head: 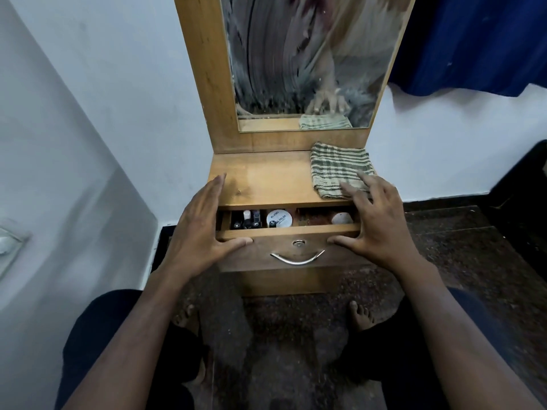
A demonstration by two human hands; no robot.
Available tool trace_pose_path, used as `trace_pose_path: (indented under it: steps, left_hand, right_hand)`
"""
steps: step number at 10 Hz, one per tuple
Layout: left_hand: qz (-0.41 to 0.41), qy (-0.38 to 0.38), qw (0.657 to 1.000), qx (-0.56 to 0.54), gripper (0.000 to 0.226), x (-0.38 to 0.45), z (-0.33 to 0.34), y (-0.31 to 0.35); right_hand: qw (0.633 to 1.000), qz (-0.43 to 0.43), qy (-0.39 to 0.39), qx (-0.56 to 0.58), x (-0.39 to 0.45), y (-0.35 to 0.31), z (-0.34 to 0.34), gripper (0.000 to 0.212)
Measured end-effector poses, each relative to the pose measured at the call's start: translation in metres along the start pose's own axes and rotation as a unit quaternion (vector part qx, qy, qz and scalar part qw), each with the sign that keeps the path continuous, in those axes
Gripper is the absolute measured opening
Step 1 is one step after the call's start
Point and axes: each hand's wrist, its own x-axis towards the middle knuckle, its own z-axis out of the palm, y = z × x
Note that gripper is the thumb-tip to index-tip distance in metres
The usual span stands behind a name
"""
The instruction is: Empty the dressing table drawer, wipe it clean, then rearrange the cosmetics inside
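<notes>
Left hand (198,229) is spread flat and relaxed, thumb tip touching the top edge of the drawer (288,232) front, fingers reaching up over the left end of the tabletop (266,184); it grips nothing. Right hand (376,223) mirrors it at the other end, also loose and holding nothing, thumb against the drawer front and fingers fanned, with the fingertips lying on the near edge of the striped cloth (340,170). That cloth sits folded just beyond the right hand, at the tabletop's right rear corner.

Between the two hands the drawer is open only a crack, so most of its inside is hidden under the tabletop. Nearest the left hand, a cluster of small dark bottles (247,219) with one pale cap; how many, hard to tell. Next, toward the middle, a round white jar (279,218) with print that is only partly readable. Close to the right hand, a pale rounded item (342,218), half cut off by the tabletop edge and not identifiable.

Below the thumbs, a curved metal handle (297,258) and a keyhole (299,243). Beyond the hands, the mirror (305,54) is smeared and blurred.
</notes>
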Motion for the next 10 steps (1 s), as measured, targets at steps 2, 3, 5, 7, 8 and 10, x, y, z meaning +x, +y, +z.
trace_pose_path:
  steps: [2,3,5,7,8,10]
  left_hand:
    - [-0.026,0.044,0.997,0.06,0.118,0.017,0.022,-0.002]
    - [-0.034,0.055,0.995,0.081,0.113,0.025,0.032,-0.001]
    - [-0.04,0.086,0.988,0.122,0.111,0.031,0.039,-0.001]
    - [-0.028,0.093,0.986,0.134,0.108,0.026,0.031,0.006]
    - [-0.023,0.093,0.988,0.119,0.107,0.016,0.02,0.023]
    - [-0.007,0.098,0.989,0.108,0.098,-0.047,0.007,0.048]
  right_hand:
    - [0.998,0.037,0.036,-0.028,0.021,-0.006,0.01,0.11]
    - [0.997,0.053,0.048,-0.029,0.028,-0.011,0.018,0.106]
    - [0.995,0.075,0.049,-0.046,0.036,-0.016,0.026,0.1]
    - [0.992,0.096,0.065,-0.047,0.027,-0.027,0.014,0.102]
    - [0.994,0.075,0.068,-0.047,0.013,-0.036,-0.002,0.108]
    - [0.993,0.057,0.1,-0.012,-0.04,-0.064,-0.02,0.093]
